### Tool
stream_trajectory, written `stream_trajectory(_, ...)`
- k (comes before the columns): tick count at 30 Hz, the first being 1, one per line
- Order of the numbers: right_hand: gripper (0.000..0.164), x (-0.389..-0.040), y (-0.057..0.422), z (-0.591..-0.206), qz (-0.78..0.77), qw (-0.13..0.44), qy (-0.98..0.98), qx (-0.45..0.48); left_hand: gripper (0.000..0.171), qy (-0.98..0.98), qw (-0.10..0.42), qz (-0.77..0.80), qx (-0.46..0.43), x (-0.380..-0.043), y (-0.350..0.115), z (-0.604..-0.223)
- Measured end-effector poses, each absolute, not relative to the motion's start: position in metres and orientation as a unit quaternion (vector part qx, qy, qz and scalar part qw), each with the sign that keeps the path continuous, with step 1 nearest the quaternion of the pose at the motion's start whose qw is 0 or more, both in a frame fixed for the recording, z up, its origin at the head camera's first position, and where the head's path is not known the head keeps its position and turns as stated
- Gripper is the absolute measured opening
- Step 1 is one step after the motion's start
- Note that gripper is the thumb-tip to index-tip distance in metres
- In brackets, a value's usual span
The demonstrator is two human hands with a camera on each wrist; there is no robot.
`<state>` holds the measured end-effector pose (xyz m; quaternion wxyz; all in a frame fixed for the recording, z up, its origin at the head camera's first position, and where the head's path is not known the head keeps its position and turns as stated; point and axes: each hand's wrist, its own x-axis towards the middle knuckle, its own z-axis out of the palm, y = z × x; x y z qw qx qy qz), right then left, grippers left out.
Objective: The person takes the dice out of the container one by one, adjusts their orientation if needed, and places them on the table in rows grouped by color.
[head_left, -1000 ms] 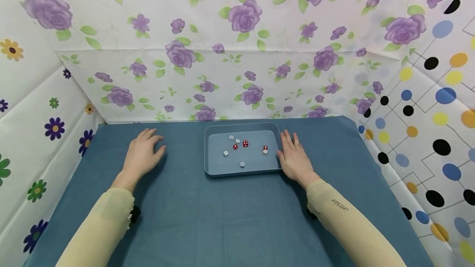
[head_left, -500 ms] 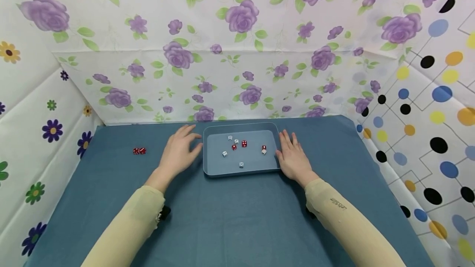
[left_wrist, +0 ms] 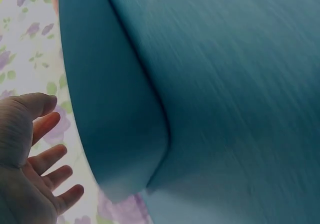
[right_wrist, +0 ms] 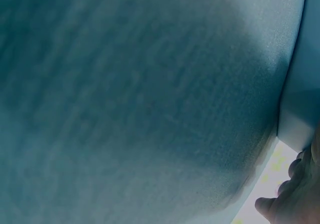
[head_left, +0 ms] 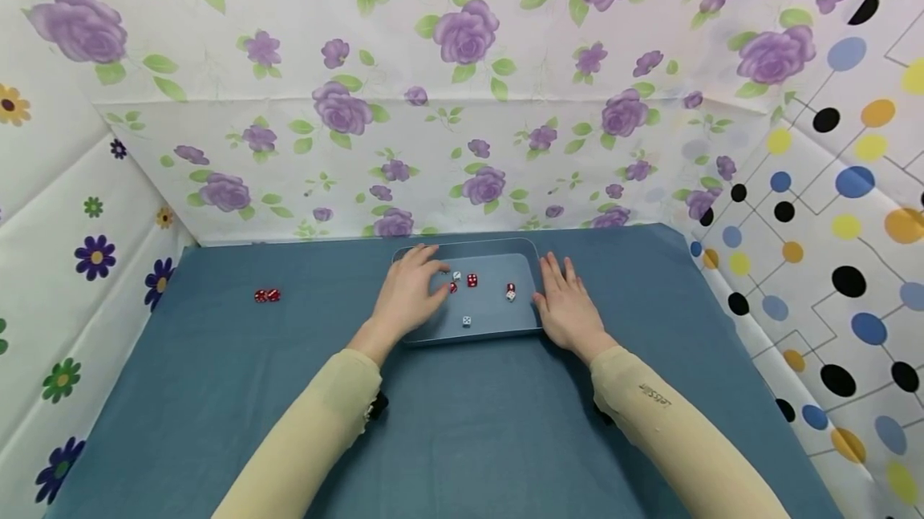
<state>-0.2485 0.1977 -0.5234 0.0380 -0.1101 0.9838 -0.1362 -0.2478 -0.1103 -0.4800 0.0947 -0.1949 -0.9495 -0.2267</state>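
Note:
A blue-grey tray (head_left: 498,314) lies at the back middle of the table with several small red and white dice in it. My left hand (head_left: 407,290) hovers over the tray's left part, fingers loosely bent and parted, holding nothing; it covers some white dice. Nearest its fingertips are a red die (head_left: 453,288) and a white die (head_left: 457,275). Another red die (head_left: 472,280) lies just right of these, and a white die (head_left: 467,322) sits toward the front. My right hand (head_left: 570,306) rests along the tray's right side, fingers straight. The left wrist view shows the left hand (left_wrist: 30,159) with separated fingers.
Two red dice (head_left: 267,295) lie side by side on the blue tablecloth (head_left: 462,423), left of the tray. A flowered cloth wall (head_left: 433,166) rises behind the table, with patterned cloth sides left and right.
My left hand has moved right, from above the table's left side to over the tray, uncovering the two red dice there. The right hand has stayed at the tray's right side.

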Motion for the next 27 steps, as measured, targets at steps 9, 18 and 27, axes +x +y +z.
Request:
stream_trajectory(9, 0.072, -0.248, 0.198, -0.527, -0.138, 0.037, 0.984, -0.109, 0.025, -0.960, 0.078, -0.213, -0.167, -0.257, -0.083, -0.489)
stream_trajectory(18, 0.072, -0.249, 0.199, -0.527, -0.139, 0.035, 0.983, -0.111, 0.027, -0.971, 0.050, -0.183, -0.143, -0.267, -0.064, -0.497)
stream_trajectory(27, 0.072, -0.248, 0.198, -0.525, -0.140, 0.035, 0.983, -0.110, 0.026, -0.981, 0.043, -0.134, -0.131, -0.276, -0.050, -0.501)
